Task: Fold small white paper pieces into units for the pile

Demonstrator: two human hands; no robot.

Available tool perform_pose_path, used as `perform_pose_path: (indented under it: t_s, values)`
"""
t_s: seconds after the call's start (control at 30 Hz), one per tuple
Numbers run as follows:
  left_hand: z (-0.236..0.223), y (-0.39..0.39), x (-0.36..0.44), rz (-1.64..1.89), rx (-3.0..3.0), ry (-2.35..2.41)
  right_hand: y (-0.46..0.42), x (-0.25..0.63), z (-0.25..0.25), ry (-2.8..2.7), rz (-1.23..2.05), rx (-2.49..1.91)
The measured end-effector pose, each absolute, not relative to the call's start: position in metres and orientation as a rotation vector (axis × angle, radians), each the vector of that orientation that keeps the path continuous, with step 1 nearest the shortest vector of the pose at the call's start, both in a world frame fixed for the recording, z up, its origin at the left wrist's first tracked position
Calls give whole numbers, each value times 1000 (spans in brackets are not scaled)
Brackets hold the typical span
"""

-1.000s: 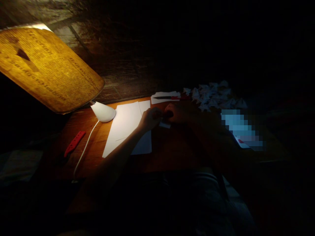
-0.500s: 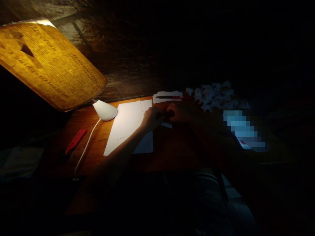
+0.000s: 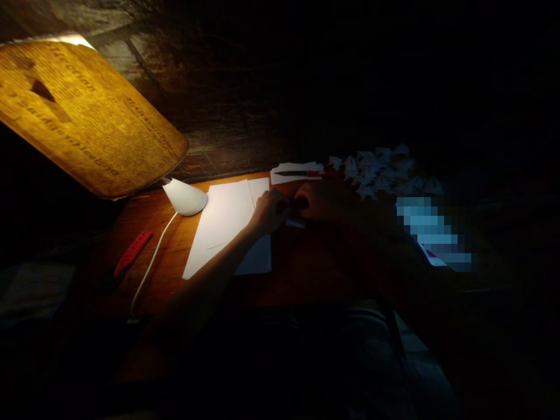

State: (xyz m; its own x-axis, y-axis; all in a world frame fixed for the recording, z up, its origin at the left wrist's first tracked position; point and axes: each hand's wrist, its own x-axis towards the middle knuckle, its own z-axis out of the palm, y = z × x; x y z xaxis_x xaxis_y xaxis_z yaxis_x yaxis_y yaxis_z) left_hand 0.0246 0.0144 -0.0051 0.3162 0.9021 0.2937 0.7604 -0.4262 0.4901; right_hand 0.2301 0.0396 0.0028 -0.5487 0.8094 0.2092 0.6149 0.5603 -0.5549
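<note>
Close together over the wooden table (image 3: 306, 268), my left hand (image 3: 272, 210) and my right hand (image 3: 310, 200) both have their fingers curled in. A small piece of white paper (image 3: 296, 223) shows just below the fingers, gripped between the two hands. Most of it is hidden, and the right hand lies in deep shadow. Under my left forearm are large white paper sheets (image 3: 231, 213). Beyond the hands, a knife with a red handle (image 3: 301, 174) rests on a stack of smaller white paper (image 3: 284, 178).
A lit lamp with a printed shade (image 3: 96, 122) stands at left on a white base (image 3: 186, 197), its cord (image 3: 153, 262) trailing forward. A red power strip (image 3: 133, 252) lies beside it. Several folded paper pieces (image 3: 376, 169) and a glowing phone (image 3: 433, 262) are at right.
Both hands stay in almost the same place, with slight finger movement. The small paper beneath them is a little more covered. The whole view has shifted slightly.
</note>
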Motion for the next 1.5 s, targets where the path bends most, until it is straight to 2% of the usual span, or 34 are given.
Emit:
perform_pose_path:
  t_s: [0.27,0.43,0.6,1.2,1.5]
  values:
    - [-1,9,24,999,1968,1288,32,228,8,-2296,716,-1138]
    - [7,4,24,1283,1700,1074,28,222,9,-2101,1037,-1036]
    - [19,-6,24,1341,1496,967,19,225,20,-1934,1356,-920]
    - [14,-8,27,1400,1456,1033,18,221,23,-1686,1548,-1007]
    - [8,-8,24,1216,1603,959,15,225,33,-1614,1568,-1004]
